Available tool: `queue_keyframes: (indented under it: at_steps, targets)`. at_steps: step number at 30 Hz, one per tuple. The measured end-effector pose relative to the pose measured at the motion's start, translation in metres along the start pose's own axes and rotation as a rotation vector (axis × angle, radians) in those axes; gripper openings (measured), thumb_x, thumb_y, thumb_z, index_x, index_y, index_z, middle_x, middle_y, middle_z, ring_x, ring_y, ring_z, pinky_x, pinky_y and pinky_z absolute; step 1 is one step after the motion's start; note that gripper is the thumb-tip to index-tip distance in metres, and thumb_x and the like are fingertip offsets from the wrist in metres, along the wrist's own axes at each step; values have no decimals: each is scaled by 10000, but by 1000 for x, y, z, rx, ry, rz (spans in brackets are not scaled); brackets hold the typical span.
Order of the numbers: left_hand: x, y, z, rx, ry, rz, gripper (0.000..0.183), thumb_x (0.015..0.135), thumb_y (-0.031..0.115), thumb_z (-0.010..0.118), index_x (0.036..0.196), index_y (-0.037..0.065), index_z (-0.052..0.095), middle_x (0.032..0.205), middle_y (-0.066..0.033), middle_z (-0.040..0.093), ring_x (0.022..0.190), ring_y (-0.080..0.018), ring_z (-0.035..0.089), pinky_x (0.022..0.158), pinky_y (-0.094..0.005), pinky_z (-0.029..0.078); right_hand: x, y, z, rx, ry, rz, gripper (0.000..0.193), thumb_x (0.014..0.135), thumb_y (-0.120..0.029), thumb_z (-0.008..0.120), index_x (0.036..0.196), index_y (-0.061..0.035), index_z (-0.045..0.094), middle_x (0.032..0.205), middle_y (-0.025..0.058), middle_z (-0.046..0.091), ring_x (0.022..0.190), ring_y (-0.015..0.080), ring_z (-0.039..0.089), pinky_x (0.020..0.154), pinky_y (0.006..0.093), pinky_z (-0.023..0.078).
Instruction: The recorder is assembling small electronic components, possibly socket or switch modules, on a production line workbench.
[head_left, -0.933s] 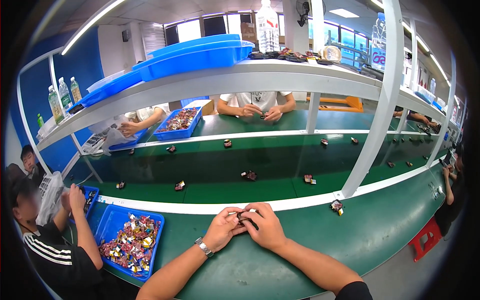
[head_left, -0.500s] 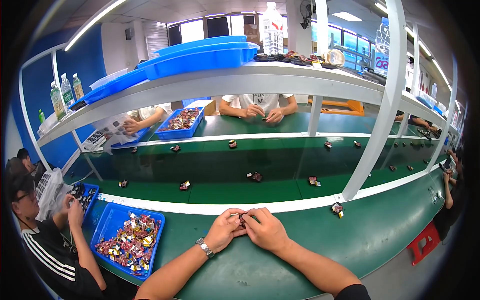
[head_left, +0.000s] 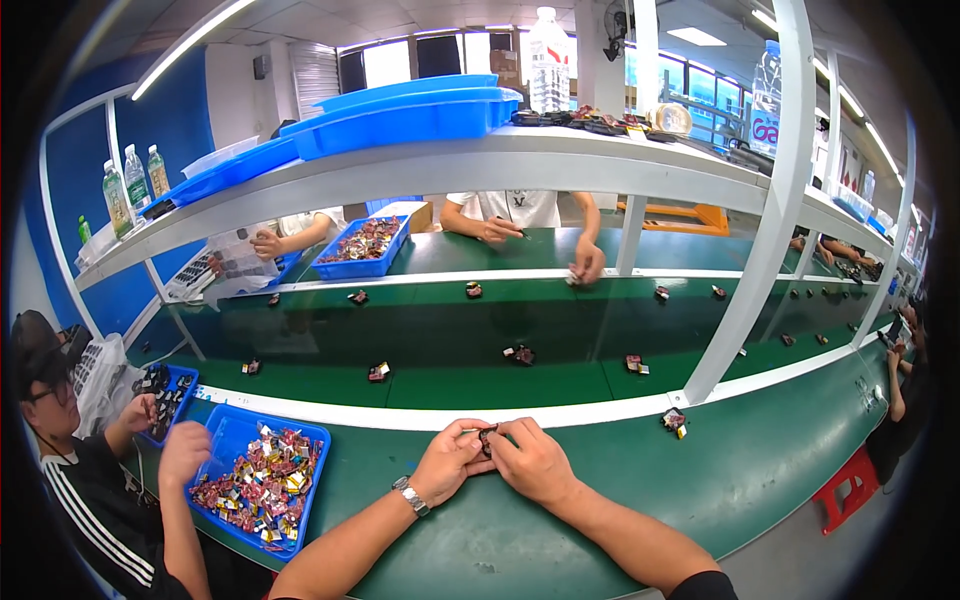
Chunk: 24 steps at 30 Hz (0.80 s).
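Note:
Over the near edge of the green work surface, my left hand (head_left: 447, 468) and my right hand (head_left: 535, 464) meet, fingers closed round a small dark electronic part (head_left: 488, 441). Fingertips of both hands pinch it, and they hide most of its shape. A metal-banded watch sits on my left wrist. To the left stands a blue tray (head_left: 322, 440) heaped with small red, white and yellow electronic pieces. On the right, a loose dark and red electronic module (head_left: 675, 422) lies beside the white rail.
Beyond the white rail (head_left: 450, 414), a green conveyor belt (head_left: 450, 385) carries several spaced modules. A white upright (head_left: 745, 230) and an overhead shelf (head_left: 420, 170) with blue trays and bottles stand ahead. A co-worker (head_left: 100, 500) sits close at left; others work across the belt.
My hands hold the part in nearly the same pose. The left co-worker's hands have separated, one now near the blue tray. Across the belt, a person's hand has reached toward the belt.

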<state>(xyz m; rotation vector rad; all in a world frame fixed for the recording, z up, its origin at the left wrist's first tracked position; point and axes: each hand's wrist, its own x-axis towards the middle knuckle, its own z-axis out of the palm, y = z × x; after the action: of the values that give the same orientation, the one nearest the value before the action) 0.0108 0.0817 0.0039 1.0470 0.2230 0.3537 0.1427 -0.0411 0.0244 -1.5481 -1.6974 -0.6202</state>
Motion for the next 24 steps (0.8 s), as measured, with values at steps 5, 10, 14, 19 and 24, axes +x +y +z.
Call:
queue_keyframes:
  at_steps: [5,10,14,19,24]
  targets:
    - [0,-1,-1,25,19,-1,259,1000,83,519,1251,68,460,1208,-117,610,1073,-213,632,962,-401,535,0,-2,2,11,-2,22,145,737,-30,682,877,-13,651,890,72,574,869,230,590,692,326,538]
    - [0,-3,0,38,24,0,260,999,74,515,1253,63,460,1207,-116,610,1064,-213,634,954,-403,539,-1,-1,5,25,-16,42,126,747,-32,681,866,-7,649,869,73,560,857,235,586,689,333,536]
    - [0,-1,3,33,43,-5,259,997,53,505,1252,56,458,1183,-107,617,1064,-207,633,947,-400,544,-1,2,7,22,10,43,129,744,-21,715,859,-28,658,909,75,592,832,245,598,692,340,526]
    - [2,-4,4,86,113,42,226,992,35,504,1217,29,485,1164,-104,624,1056,-188,634,915,-372,561,2,-1,3,34,46,62,147,749,-26,724,882,-33,664,954,81,603,858,252,601,709,336,530]
    - [2,-9,7,225,205,132,186,983,24,525,1168,3,521,1116,-106,641,1012,-162,641,836,-314,582,3,-3,0,567,-68,509,149,810,-23,719,951,-8,674,987,98,633,817,190,656,696,289,555]
